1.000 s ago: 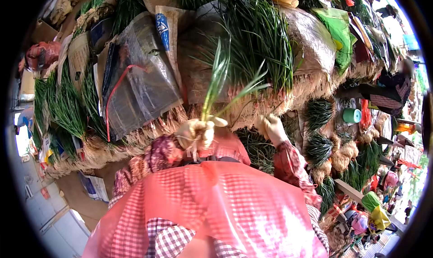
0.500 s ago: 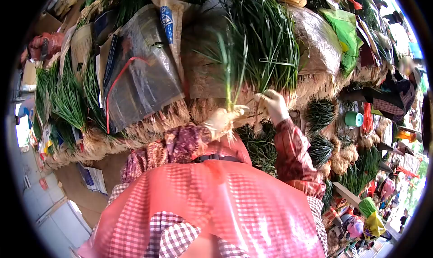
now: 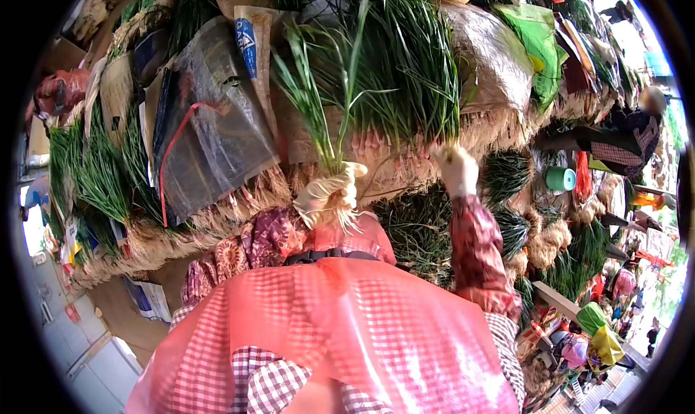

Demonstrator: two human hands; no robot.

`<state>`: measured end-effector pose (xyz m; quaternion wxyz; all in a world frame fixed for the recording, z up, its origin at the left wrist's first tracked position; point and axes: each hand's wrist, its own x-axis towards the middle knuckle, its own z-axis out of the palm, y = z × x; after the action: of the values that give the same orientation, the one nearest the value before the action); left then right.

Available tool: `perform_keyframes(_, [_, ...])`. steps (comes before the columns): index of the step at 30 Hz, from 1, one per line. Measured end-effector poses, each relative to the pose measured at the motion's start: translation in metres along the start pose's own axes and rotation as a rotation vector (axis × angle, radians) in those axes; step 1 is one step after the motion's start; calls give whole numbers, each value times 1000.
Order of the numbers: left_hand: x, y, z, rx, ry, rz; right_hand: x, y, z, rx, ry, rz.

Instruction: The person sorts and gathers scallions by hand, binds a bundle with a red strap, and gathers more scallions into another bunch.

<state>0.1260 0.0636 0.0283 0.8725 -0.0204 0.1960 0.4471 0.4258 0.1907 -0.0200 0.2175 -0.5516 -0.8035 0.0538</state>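
Note:
My left hand [image 3: 331, 197], in a pale glove, is closed around a small bunch of onion-like seedlings [image 3: 334, 142]. Their long green leaves point up and away from me, and pale roots hang below the fingers. To the right, my right hand [image 3: 457, 169], also gloved, has its fingers curled at the root edge of a large heap of the same seedlings [image 3: 416, 74]. The heap shows dark green leaves at the top and pinkish bases with straw-coloured roots along its front. What the right fingertips hold, if anything, is hidden.
A clear plastic sheet [image 3: 210, 124] with a red strip covers seedlings at left. A silvery sheet [image 3: 492, 59] and a green bag [image 3: 539, 48] lie at right. More bundles [image 3: 507, 171] sit below, near a teal roll [image 3: 559, 178]. Another person [image 3: 626, 139] is at far right.
My right hand has moved from beside the left hand's bunch to the heap's root edge. My left hand has come slightly lower and left, tilting the seedlings' leaves leftward.

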Motion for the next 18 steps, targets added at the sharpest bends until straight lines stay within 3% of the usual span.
perform_keyframes(2, [11,-9,7,188,96,72,54,-13,-10,-7,-194,398])
perform_keyframes(4, [21,-15,13,214,210,74,63,0,16,68,-145,387])
perform_keyframes(6, [26,-13,21,353,302,76,56,-33,-7,438,-145,413])
perform_keyframes(7, [26,-10,24,459,295,71,54,-71,-32,878,-154,697])
perform_keyframes(8, [25,-11,25,566,290,60,47,-91,-39,1210,-117,767])
perform_keyframes(10, [35,-20,31,690,359,198,31,-90,-23,1192,-331,748])
perform_keyframes(12, [54,-30,10,665,335,297,28,-97,-17,1271,-308,759])
perform_keyframes(18, [68,-28,14,557,322,302,31,-108,-21,1376,-393,744])
